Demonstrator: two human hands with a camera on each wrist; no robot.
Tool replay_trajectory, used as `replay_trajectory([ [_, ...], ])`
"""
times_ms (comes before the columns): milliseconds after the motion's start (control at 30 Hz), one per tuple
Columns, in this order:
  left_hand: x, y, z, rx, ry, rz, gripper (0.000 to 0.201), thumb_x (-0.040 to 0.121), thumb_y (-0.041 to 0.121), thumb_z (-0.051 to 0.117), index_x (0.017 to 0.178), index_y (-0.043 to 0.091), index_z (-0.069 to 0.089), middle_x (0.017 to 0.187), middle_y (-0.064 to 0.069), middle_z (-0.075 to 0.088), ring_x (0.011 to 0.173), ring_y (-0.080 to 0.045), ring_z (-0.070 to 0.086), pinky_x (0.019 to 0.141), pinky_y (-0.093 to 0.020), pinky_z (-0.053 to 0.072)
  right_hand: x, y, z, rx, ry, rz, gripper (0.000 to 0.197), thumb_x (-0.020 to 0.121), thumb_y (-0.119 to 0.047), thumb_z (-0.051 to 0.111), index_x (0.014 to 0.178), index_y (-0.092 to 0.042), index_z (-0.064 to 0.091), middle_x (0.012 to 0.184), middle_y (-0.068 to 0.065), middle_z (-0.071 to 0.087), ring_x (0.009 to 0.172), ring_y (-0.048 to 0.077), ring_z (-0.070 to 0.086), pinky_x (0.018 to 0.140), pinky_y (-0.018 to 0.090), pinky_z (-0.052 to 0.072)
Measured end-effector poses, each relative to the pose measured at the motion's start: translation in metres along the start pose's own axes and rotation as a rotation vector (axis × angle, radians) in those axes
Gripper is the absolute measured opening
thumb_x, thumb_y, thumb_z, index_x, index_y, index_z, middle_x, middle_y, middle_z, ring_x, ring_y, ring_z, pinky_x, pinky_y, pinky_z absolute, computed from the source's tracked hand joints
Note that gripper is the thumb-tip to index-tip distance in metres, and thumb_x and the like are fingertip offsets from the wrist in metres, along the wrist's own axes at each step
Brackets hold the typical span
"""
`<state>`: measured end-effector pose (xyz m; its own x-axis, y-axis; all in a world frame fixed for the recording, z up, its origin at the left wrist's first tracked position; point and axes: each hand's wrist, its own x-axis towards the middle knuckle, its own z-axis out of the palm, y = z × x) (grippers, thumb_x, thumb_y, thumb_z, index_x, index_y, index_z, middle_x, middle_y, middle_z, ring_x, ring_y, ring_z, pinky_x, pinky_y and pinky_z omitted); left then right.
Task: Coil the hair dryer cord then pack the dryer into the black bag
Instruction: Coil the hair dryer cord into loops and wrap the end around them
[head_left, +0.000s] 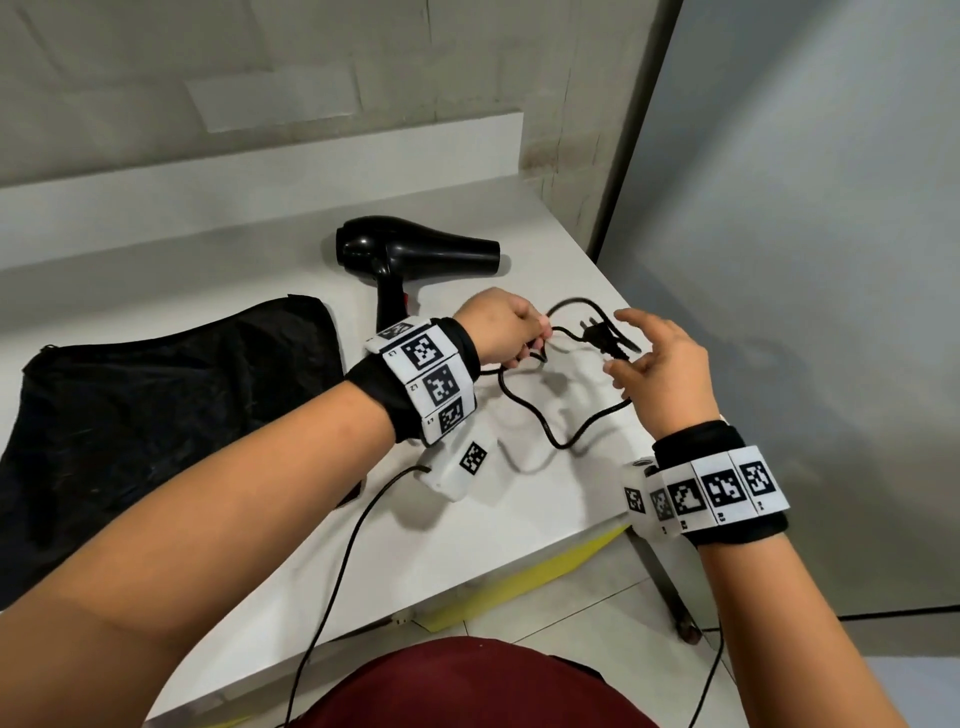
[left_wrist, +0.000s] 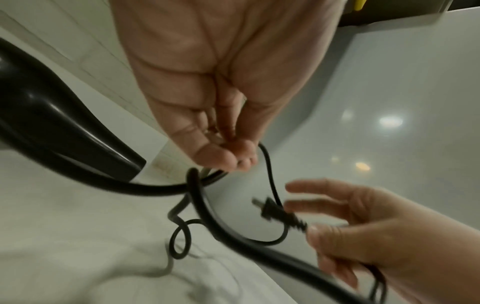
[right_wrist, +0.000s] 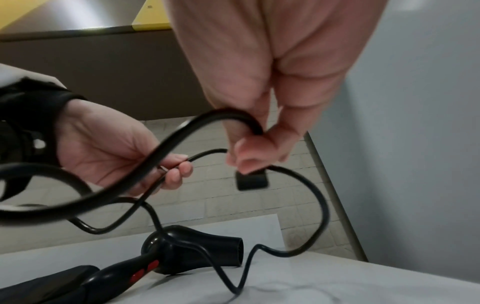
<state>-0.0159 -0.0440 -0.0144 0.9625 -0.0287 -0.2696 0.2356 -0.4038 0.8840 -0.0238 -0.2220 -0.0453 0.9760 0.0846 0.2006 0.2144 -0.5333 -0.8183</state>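
Left hand (head_left: 501, 327) pinching thin black rubber dryer cord (head_left: 530, 415), right hand (head_left: 657, 371) fingertips gripping its black plug (head_left: 605, 340), glossy black hair dryer (head_left: 415, 252) lying beside crumpled black fabric bag (head_left: 156, 405)

The person is wearing a black fabric band on each wrist, each one wrapped by a strip of white tiles (head_left: 430, 382) printed with black square marker codes and small labels. White camera housings (head_left: 456, 467) are hanging under both wrists, each showing a marker too, and thin black cables (head_left: 332, 577) are trailing from them. The forearms are bare; a dark red garment (head_left: 467, 686) is covering the torso.
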Motion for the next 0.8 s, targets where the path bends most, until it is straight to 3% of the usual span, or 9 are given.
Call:
replay_trajectory([
  [67, 0.006, 0.004, -0.006, -0.009, 0.074, -0.012, 0.033, 0.093, 0.008, 0.044, 0.062, 0.016, 0.055, 0.062, 0.0, 0.052, 0.035, 0.001, 0.046, 0.043, -0.013, 0.044, -0.001, 0.006, 0.0, -0.063, -0.012, 0.101, 0.044, 0.08, 0.005, 0.057, 0.12, -0.013, 0.052, 0.113, 0.012, 0.059, 0.069, 0.027, 0.063, 0.075, 0.035, 0.052],
  [167, 0.011, 0.009, -0.009, -0.054, 0.055, -0.107, 0.034, 0.095, 0.006, 0.039, 0.063, 0.012, 0.051, 0.064, -0.002, 0.049, 0.052, -0.009, 0.049, 0.049, -0.016, 0.046, -0.002, 0.01, 0.0, -0.123, -0.077, 0.222, 0.039, 0.085, 0.001, 0.051, 0.122, -0.011, 0.051, 0.111, 0.018, 0.064, 0.077, 0.028, 0.057, 0.082, 0.036, 0.049],
  [267, 0.014, 0.009, -0.004, -0.032, -0.016, -0.175, 0.027, 0.095, 0.006, 0.042, 0.07, 0.012, 0.05, 0.071, -0.002, 0.053, 0.06, -0.011, 0.053, 0.059, -0.018, 0.048, -0.003, 0.008, 0.0, -0.092, -0.075, 0.23, 0.038, 0.085, 0.0, 0.05, 0.121, -0.012, 0.051, 0.105, 0.011, 0.065, 0.068, 0.025, 0.061, 0.069, 0.03, 0.051],
  [300, 0.015, 0.007, -0.002, -0.02, -0.02, -0.17, 0.023, 0.093, 0.005, 0.044, 0.073, 0.012, 0.051, 0.074, -0.003, 0.056, 0.062, -0.011, 0.054, 0.063, -0.02, 0.049, -0.004, 0.006, 0.0, -0.063, -0.058, 0.215, 0.037, 0.085, 0.001, 0.049, 0.119, -0.012, 0.052, 0.1, 0.008, 0.065, 0.058, 0.017, 0.062, 0.06, 0.021, 0.05],
  [400, 0.005, 0.01, 0.003, -0.042, 0.012, -0.069, 0.012, 0.09, 0.005, 0.051, 0.099, 0.001, 0.058, 0.078, -0.003, 0.054, 0.061, -0.011, 0.056, 0.056, -0.02, 0.05, -0.004, 0.0, -0.001, 0.064, 0.044, 0.186, 0.031, 0.083, 0.002, 0.047, 0.11, -0.01, 0.056, 0.091, 0.002, 0.062, 0.037, 0.0, 0.055, 0.039, 0.009, 0.042],
  [500, -0.018, 0.013, 0.015, -0.015, -0.084, 0.037, 0.015, 0.092, 0.005, 0.046, 0.104, 0.006, 0.055, 0.082, -0.001, 0.053, 0.052, -0.007, 0.058, 0.045, -0.018, 0.048, -0.006, -0.01, 0.001, 0.171, 0.142, 0.178, 0.026, 0.081, 0.002, 0.05, 0.102, -0.011, 0.057, 0.086, 0.0, 0.061, 0.036, 0.002, 0.055, 0.036, 0.012, 0.042],
  [600, -0.039, 0.012, 0.026, -0.13, -0.272, -0.105, 0.021, 0.098, 0.013, 0.036, 0.114, 0.003, 0.047, 0.106, -0.011, 0.049, 0.041, -0.005, 0.06, 0.043, -0.019, 0.048, -0.01, -0.024, 0.003, 0.266, 0.152, 0.144, 0.027, 0.079, 0.006, 0.049, 0.097, -0.012, 0.055, 0.078, -0.007, 0.058, 0.036, 0.002, 0.055, 0.038, 0.013, 0.044],
  [667, -0.042, 0.011, 0.025, -0.298, -0.277, -0.191, 0.039, 0.1, 0.028, 0.031, 0.121, -0.001, 0.047, 0.117, -0.014, 0.053, 0.042, -0.006, 0.061, 0.041, -0.019, 0.047, -0.014, -0.033, 0.005, 0.306, 0.097, 0.114, 0.027, 0.078, 0.008, 0.05, 0.094, -0.014, 0.052, 0.079, -0.009, 0.059, 0.036, 0.004, 0.055, 0.039, 0.013, 0.046],
  [800, -0.037, 0.012, 0.016, -0.406, -0.146, -0.246, 0.04, 0.098, 0.041, 0.033, 0.081, 0.013, 0.057, 0.077, 0.0, 0.064, 0.052, -0.01, 0.046, 0.042, -0.017, 0.032, -0.022, -0.044, 0.008, 0.34, 0.025, 0.044, 0.033, 0.077, 0.007, 0.056, 0.082, -0.025, 0.049, 0.085, -0.006, 0.061, 0.038, 0.007, 0.056, 0.041, 0.018, 0.049],
])
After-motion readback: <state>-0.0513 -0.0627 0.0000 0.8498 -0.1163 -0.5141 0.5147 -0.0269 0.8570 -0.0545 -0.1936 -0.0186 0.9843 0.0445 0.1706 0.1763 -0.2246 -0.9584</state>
